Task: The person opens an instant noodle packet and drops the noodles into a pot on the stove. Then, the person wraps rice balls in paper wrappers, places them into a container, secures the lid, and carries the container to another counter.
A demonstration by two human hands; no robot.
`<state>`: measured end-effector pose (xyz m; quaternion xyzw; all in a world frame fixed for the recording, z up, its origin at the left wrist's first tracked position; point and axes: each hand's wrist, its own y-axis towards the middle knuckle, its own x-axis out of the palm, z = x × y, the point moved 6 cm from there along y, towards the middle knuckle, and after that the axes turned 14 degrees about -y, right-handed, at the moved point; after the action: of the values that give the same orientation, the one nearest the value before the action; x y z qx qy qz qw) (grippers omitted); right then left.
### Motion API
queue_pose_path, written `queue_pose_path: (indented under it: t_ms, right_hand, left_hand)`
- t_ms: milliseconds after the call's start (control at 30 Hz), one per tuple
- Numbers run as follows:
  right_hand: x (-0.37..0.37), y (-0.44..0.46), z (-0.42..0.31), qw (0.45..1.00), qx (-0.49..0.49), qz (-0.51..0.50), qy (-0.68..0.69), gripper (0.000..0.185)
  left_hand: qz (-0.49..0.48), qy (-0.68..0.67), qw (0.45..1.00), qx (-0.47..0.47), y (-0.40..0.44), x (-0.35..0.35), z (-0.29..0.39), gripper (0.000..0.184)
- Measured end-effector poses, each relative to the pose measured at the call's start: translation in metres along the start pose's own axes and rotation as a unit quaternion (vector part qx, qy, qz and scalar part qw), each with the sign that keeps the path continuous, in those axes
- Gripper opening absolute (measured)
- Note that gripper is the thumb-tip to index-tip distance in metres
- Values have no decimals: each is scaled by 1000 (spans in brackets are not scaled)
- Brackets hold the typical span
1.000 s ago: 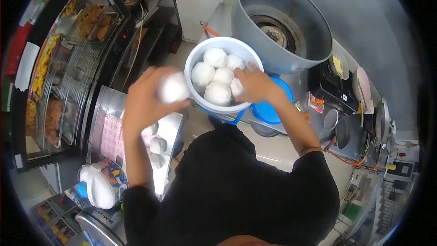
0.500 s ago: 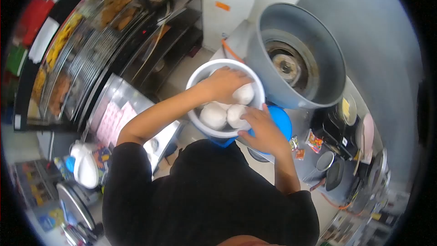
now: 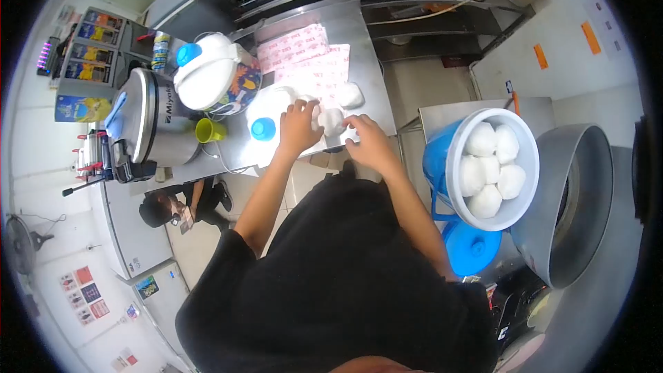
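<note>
Both hands are over the steel table on the left. My left hand (image 3: 299, 128) has its fingers spread and slightly bent, at the edge of the white round bundles. My right hand (image 3: 373, 144) is open too, its fingertips beside a white round bundle (image 3: 332, 121). Another white bundle (image 3: 351, 94) sits just beyond it. Whether the bundles are wrapped or bare I cannot tell. Pink-printed paper sheets (image 3: 293, 48) lie behind them. To the right, a blue cooler bucket with a white rim (image 3: 450, 166) holds several more white balls (image 3: 481, 139).
Left on the table stand a white jug with a blue cap (image 3: 207, 72), a green cup (image 3: 210, 130) and a large steel rice cooker (image 3: 169, 117). A blue lid (image 3: 472, 247) and a deep grey metal drum (image 3: 563, 207) are on the right. A crouching person (image 3: 197, 204) is beyond the table.
Both hands have left the bucket of white balls and are now at the steel table. The view has swung left, so the bucket and drum appear farther right.
</note>
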<state>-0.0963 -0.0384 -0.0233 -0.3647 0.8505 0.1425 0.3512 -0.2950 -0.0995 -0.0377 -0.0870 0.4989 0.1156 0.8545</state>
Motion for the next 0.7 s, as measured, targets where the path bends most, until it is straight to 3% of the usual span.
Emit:
queue_pose_path:
  t_ms: [67,167,233,300,333,400,433,500,567,700]
  right_hand:
    - [67,32,19,991,54,-14,-122,48]
    - [114,50,5,954,34,40,-295,48]
    - [151,68,23,962,91,7,-257,63]
    - [177,80,50,966,114,52,-228,55]
    - [151,74,40,977,152,1,-151,48]
    - [121,51,17,964,149,100,-197,57]
    - [86,36,1,982,154,55,-92,62]
    - [15,-1,-36,993,109,20,32,60]
    - [-83,-54,-84,995,53,51,60,62]
    - [-231,-146,-93,953,89,249,-151,69]
  left_hand:
    - [22,48,998,41,-11,9,-31,73]
    - [-37,32,998,33,-7,25,-58,77]
    - [-53,24,998,17,-9,24,-61,75]
    - [-50,15,997,49,-9,42,-63,73]
    - [-50,12,995,80,-9,48,-61,73]
    - [-9,20,1000,18,-18,50,-64,80]
    - [-5,15,1000,6,-23,48,-61,87]
    - [0,61,998,11,-26,44,-54,90]
    - [-14,71,997,2,-25,42,-47,86]
    - [-27,21,999,9,-20,45,-52,76]
